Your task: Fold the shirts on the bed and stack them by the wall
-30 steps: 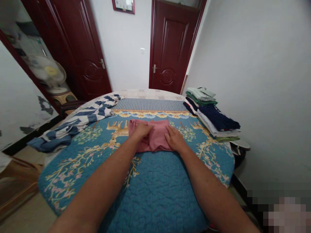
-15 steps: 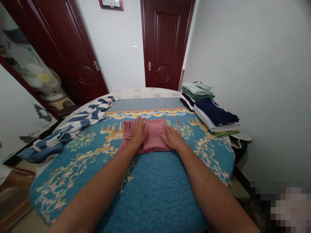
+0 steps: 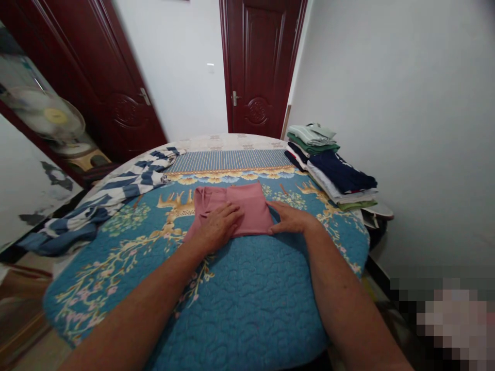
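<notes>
A pink folded garment lies on the blue patterned quilt in front of me. My left hand rests flat on its near left part, palm down, fingers stretched out. At the garment's right edge is my right hand, thumb and fingers apart, the tips touching or close to the cloth. Some loose, uneven folds show at the garment's left end, partly under my left hand and forearm.
Stacked folded clothes stand at the table's right side by the wall. A crumpled blue-and-white striped cloth lies along the left edge. Beyond the table are dark red doors and, at left, a fan.
My left hand has slid nearer to me over the garment. My right hand has moved off its top to the right edge. The view has shifted slightly.
</notes>
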The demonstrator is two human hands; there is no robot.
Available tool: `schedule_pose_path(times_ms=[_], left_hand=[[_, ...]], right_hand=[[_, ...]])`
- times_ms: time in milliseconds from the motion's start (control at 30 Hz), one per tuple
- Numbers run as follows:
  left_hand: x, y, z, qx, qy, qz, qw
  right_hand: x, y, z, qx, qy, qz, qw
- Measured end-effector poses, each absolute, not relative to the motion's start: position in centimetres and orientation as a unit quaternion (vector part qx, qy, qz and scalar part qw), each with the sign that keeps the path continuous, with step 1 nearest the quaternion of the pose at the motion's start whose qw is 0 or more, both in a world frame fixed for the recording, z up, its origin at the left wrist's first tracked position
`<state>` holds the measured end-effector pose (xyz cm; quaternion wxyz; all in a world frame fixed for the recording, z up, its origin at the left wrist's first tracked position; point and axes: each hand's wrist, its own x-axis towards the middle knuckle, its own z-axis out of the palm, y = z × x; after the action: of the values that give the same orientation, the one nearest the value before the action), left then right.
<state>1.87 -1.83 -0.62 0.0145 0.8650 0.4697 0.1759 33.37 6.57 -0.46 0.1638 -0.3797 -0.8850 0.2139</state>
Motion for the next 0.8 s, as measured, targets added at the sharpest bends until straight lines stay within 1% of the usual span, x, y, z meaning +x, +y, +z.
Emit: schedule_pose_path(times_ms=[100,133,233,267,300,367,467,533,800], left_hand=[[2.3,-2.5,-0.3,0.859,0.494,0.136,-0.001],[2.4,-2.7,-0.3,0.852,0.508,0.128,-0.001],[2.4,-3.0,-0.1,0.829,0.55,0.101,0.011],[2.4,-3.0,0.0,0.823,0.56,0.092,0.015],[2.3,-2.9,0.1,0.818,0.569,0.086,0.017],[2.2,-2.8,0.2,0.811,0.579,0.084,0.021],[1.9,-2.6,0.0,0.802,0.59,0.089,0.028],[1.7,-2.4,-0.3,0.797,0.596,0.092,0.035],[1.4,-2.3,-0.7,0.795,0.595,0.105,0.047]], right_hand=[[33.6,6.4,0.1,-0.39,-0.875,0.239,0.157],[33.2,6.4,0.1,-0.407,-0.866,0.226,0.182],[30.7,6.2,-0.3,-0.45,-0.829,0.14,0.302],[29.6,6.2,-0.6,-0.452,-0.821,0.111,0.33],[28.4,6.1,-1.0,-0.451,-0.82,0.09,0.34],[26.1,5.9,-1.8,-0.454,-0.834,0.07,0.307],[24.0,5.3,-2.4,-0.491,-0.844,0.063,0.205],[23.3,5.0,-2.4,-0.523,-0.835,0.055,0.163],[21.1,6.4,-1.3,-0.58,-0.807,0.03,0.111]])
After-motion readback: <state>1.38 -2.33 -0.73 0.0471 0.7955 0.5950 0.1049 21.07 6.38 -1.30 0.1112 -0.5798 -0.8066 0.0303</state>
